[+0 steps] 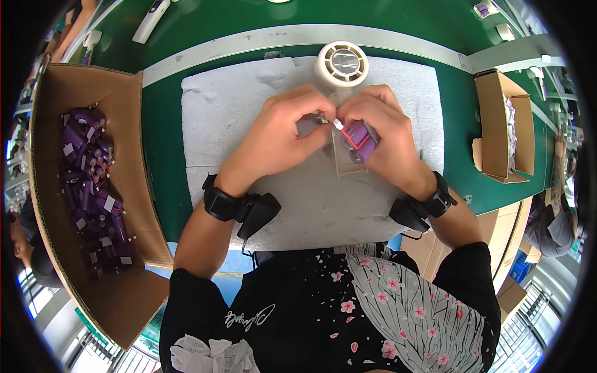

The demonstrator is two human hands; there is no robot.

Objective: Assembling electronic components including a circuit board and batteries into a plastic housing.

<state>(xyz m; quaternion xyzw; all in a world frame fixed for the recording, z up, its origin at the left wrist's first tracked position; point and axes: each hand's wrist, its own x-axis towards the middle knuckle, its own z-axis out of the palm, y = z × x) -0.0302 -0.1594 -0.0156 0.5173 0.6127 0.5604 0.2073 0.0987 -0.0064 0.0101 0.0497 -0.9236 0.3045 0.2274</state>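
My right hand [384, 133] is closed round a purple battery pack [356, 138] with red wires and a small white plug [338, 124]. The fingers of my left hand [289, 127] pinch together just left of that plug; a small dark bit shows between the fingertips, too small to name. Beyond both hands lies a white handheld fan [342, 64] with a round slotted head, and its pale handle shell [351, 171] runs back beneath the battery pack and my right hand. Part of the handle is hidden by my fingers.
Under the work is a white foam mat [214, 118] on a green table [165, 199]. A cardboard box [146, 230] of purple battery packs [93, 186] stands at the left. At the right is a smaller carton [488, 127] of white pieces. A metal rail [249, 42] crosses behind the mat.
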